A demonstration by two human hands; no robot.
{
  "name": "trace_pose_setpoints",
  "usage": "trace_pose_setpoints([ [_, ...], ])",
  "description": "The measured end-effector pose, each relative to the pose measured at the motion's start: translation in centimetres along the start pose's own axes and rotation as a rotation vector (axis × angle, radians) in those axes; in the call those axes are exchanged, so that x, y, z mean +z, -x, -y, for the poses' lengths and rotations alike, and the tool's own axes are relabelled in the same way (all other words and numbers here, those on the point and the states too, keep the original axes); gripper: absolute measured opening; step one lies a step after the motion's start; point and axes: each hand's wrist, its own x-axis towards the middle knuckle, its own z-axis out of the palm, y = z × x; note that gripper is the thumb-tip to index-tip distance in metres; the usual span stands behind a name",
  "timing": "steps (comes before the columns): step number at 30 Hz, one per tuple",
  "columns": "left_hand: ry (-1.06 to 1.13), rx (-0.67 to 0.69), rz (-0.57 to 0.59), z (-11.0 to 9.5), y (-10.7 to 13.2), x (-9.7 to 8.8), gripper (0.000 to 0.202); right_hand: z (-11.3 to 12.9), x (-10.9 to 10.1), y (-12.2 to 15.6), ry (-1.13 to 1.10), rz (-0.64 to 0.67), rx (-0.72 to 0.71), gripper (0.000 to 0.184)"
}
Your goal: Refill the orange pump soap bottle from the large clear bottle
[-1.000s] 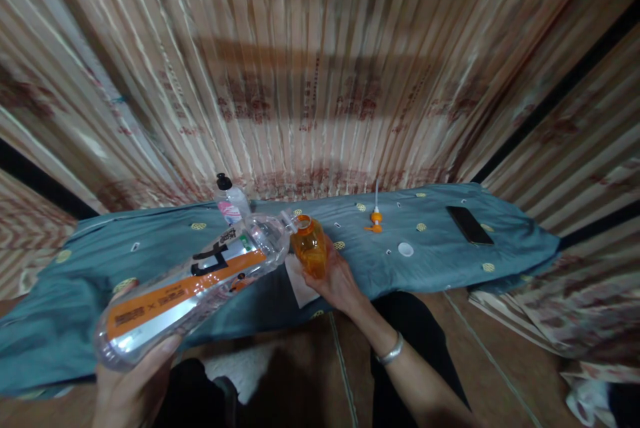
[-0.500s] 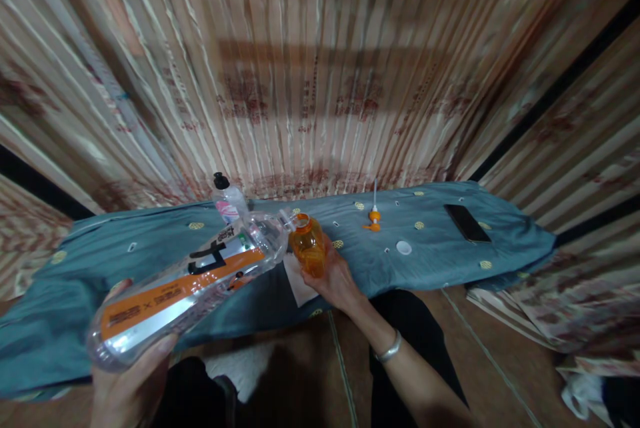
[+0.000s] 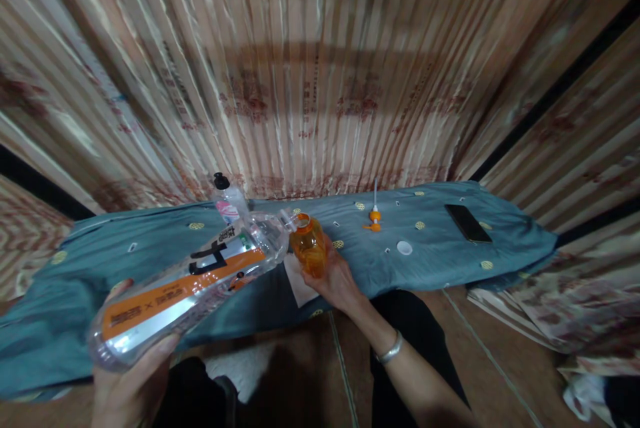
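Note:
My left hand (image 3: 135, 375) is wrapped round the base of a big clear plastic bottle (image 3: 185, 288) with an orange and silver label. The bottle lies tilted, its uncapped neck at the mouth of a small orange see-through bottle (image 3: 309, 248). Around that orange bottle my right hand (image 3: 333, 278) is closed, a silver bangle (image 3: 391, 347) on the wrist. Whether liquid passes between the two cannot be made out. An orange pump head (image 3: 375, 218) with its tube pointing up stands on the cloth to the right, near a white round cap (image 3: 405, 248).
A teal patterned cloth (image 3: 430, 261) covers the narrow surface. Behind the big bottle stands a clear bottle with a black cap (image 3: 221, 181). A dark phone (image 3: 468, 223) lies at the right, and a pale sheet (image 3: 300, 285) sits under the orange bottle. Pleated curtains (image 3: 310, 68) hang close behind.
Hardly anything differs. Both hands hold their bottles in nearly the same place, neck to mouth, and the view has shifted very slightly.

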Motion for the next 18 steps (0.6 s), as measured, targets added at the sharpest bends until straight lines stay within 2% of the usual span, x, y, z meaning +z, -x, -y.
trace_pose_setpoints([
  [7, -0.022, 0.039, -0.004, -0.11, -0.04, -0.04, 0.11, 0.0, 0.1, 0.01, -0.001, -0.012, 0.02, 0.083],
  [12, 0.014, 0.065, -0.005, -0.07, 0.25, 0.32, 0.108, 0.11, -0.03, -0.04, -0.015, -0.009, 0.035, 0.08],
  [18, 0.013, 0.026, 0.011, 0.06, 0.2, 0.18, 0.112, 0.28, -0.11, -0.14, 0.01, -0.018, 0.026, 0.082],
])
